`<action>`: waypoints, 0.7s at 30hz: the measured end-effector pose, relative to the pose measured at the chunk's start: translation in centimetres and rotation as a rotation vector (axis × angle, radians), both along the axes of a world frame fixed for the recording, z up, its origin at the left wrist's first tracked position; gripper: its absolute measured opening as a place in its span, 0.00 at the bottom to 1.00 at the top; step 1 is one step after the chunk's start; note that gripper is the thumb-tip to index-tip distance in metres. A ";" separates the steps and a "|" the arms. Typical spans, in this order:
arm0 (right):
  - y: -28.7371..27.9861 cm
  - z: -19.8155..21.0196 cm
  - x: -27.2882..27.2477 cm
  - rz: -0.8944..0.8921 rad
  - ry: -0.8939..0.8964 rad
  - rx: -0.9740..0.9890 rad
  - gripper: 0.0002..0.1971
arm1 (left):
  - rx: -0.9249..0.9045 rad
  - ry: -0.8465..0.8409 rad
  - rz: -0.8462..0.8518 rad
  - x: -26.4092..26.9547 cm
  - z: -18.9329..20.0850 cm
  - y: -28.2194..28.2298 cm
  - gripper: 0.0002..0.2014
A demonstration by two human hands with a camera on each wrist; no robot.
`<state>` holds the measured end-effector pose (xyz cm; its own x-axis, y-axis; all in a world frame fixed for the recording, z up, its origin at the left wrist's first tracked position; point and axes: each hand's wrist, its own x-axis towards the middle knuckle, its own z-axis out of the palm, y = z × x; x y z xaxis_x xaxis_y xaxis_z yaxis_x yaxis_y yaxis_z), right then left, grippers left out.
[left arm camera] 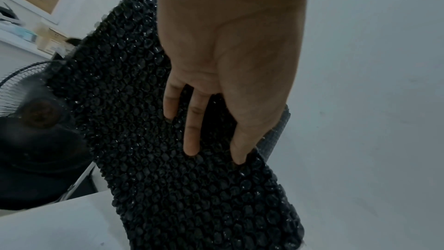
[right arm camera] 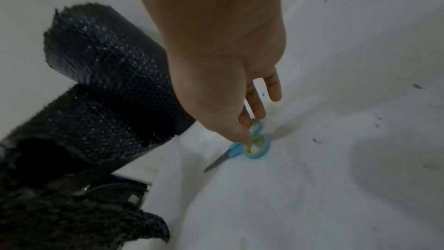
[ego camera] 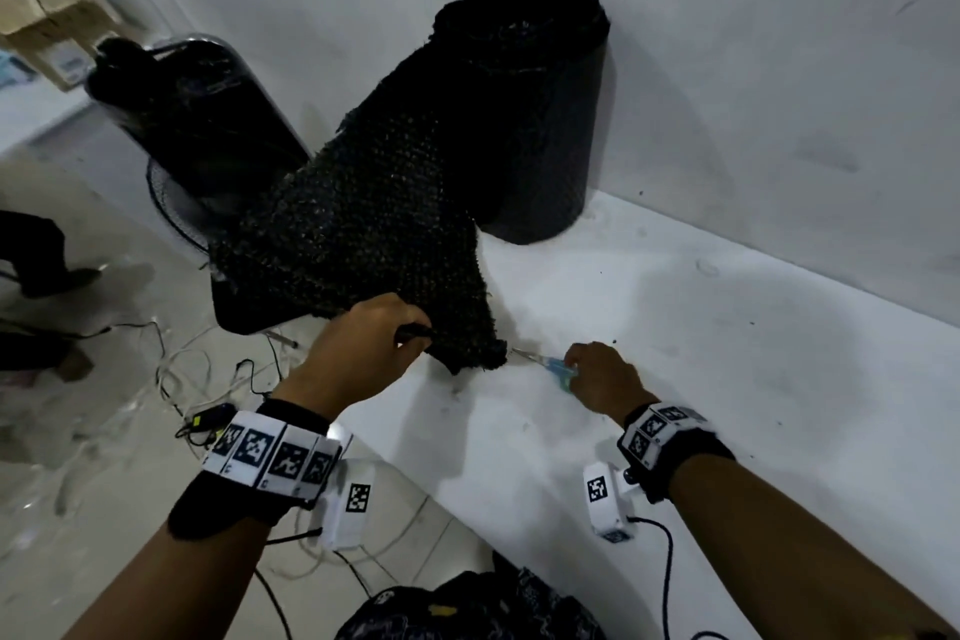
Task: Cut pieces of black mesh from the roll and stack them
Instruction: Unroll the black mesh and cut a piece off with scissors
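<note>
Pinching the loose end of the black mesh, the left hand has its thumb on top and its fingers laid flat underneath, so that grip is closed on the sheet, holding it up off the desk near the desk's left edge. The sheet runs back from there to the roll, which stands upright at the back of the desk against the wall.

Over on the other side, the right hand is down on the scissors, which lie flat on the desk just beside the mesh's hanging corner. Thumb and a couple of fingertips touch the blue and green handle loops; the other fingers are spread loose. Honestly can't tell if it has actually got hold of them, looks more like touching.

Beyond the desk's left edge there's a fan and a tangle of cables on the floor.
</note>
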<state>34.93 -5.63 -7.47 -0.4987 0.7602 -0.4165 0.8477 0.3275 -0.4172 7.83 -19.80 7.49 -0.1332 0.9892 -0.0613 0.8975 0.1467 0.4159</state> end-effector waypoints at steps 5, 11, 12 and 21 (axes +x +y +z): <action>-0.4 -1.3 -0.2 0.053 -0.085 0.156 0.14 | 0.017 -0.010 0.019 -0.3 -0.1 -0.8 0.06; 0.8 -0.1 -0.8 0.149 0.021 -0.095 0.14 | 0.040 -0.010 0.059 -1.0 0.8 -1.3 0.06; 0.9 0.8 -0.8 0.172 0.072 -0.178 0.13 | 0.049 -0.017 0.065 -1.2 1.0 -1.3 0.05; -0.3 7.4 0.0 0.211 0.419 -0.903 0.27 | 0.067 -0.054 0.024 -2.6 2.4 -1.5 0.10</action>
